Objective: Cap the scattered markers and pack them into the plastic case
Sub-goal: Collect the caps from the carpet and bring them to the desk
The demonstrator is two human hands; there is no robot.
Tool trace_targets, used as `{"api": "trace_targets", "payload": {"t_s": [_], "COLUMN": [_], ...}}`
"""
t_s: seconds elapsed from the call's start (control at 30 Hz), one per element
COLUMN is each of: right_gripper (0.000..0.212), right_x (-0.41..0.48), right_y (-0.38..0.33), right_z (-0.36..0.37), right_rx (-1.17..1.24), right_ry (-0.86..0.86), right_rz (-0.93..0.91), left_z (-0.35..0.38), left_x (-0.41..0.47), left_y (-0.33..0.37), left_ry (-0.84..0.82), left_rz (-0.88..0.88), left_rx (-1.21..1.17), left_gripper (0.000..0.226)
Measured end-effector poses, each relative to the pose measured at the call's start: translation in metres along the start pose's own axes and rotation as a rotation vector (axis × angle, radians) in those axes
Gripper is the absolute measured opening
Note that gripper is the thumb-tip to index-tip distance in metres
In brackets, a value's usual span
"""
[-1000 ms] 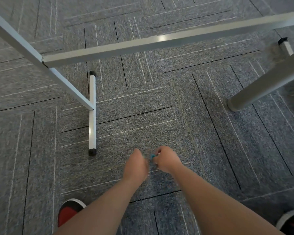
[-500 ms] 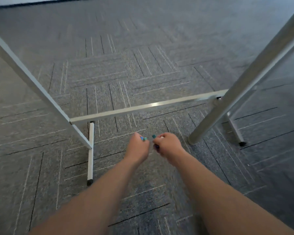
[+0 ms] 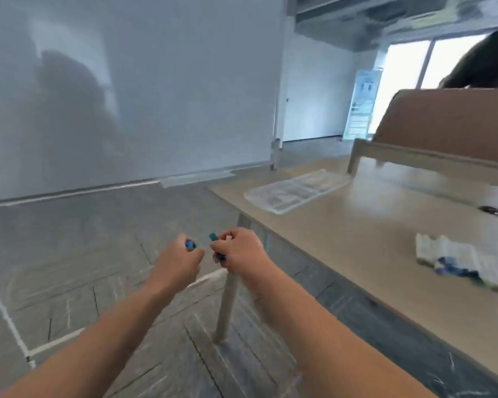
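**A:** What is taking up most of the view?

**B:** A pale wall (image 3: 127, 96) is filling the left side, and grey carpet (image 3: 98, 254) is running beneath it. A long tan table (image 3: 357, 239) is stretching along the right, with a brown board (image 3: 449, 122) standing at its far edge.

**A:** Where is the plastic case lying?

**B:** The plastic case (image 3: 296, 191) is lying flat near the table's far left corner, well apart from both hands. A blurred pile of markers (image 3: 460, 262) is lying on the tabletop toward the right of the view.

**A:** How are the arms reaching?

**B:** Both forearms are stretching forward from the bottom of the view, out over the carpet just left of the table. They are angling inward, so the two fists are hanging near each other without touching. A table leg (image 3: 226, 305) is showing below the right wrist.

**A:** What is the left hand doing?

**B:** The left hand (image 3: 179, 262) is curling into a fist, back facing up, with its fingers folding tightly round a blue piece (image 3: 191, 245) that is poking out at the top. I cannot tell whether it is a cap or a marker.

**A:** And the right?

**B:** The right hand (image 3: 236, 254) is curling too, with its fingers wrapping round a marker (image 3: 214, 238). The marker's teal end is pointing toward the left hand, and a dark part of it is showing under the fist.
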State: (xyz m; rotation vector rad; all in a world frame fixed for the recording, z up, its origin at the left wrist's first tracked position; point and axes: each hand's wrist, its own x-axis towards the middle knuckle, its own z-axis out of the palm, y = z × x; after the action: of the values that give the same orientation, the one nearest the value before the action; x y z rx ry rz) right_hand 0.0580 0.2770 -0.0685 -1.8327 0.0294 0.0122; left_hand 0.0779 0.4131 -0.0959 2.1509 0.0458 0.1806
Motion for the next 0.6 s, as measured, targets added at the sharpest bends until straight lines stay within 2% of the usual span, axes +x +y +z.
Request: {"api": "trace_targets", "payload": {"t_s": [0.13,0.33,0.5,0.6], "right_gripper": [0.025,0.01,0.018,0.017], "right_x": [-0.064,-0.139,-0.178,-0.189], "right_y": [-0.042,-0.063,-0.045,-0.023], "right_z": [-0.075,-0.177,-0.255,-0.29], "right_rx": [-0.052,-0.157,-0.316,-0.568], "right_ry": [0.12,0.297,0.465,0.512], "right_rz": [-0.079,-0.103,0.006,0.139], "left_z": [0.012,0.065,0.117,0.151], "left_x": [-0.047,-0.107,-0.139,-0.147], "left_y": [0.083,0.174,0.219,0.233], "left_ry": [-0.091,-0.304,-0.539,-0.619], "left_rz": [0.116,0.219,0.221,0.237], "left_rx": [-0.054,-0.086,-0.081,-0.003], "left_gripper": [0.006,0.008,0.007,0.015]}}
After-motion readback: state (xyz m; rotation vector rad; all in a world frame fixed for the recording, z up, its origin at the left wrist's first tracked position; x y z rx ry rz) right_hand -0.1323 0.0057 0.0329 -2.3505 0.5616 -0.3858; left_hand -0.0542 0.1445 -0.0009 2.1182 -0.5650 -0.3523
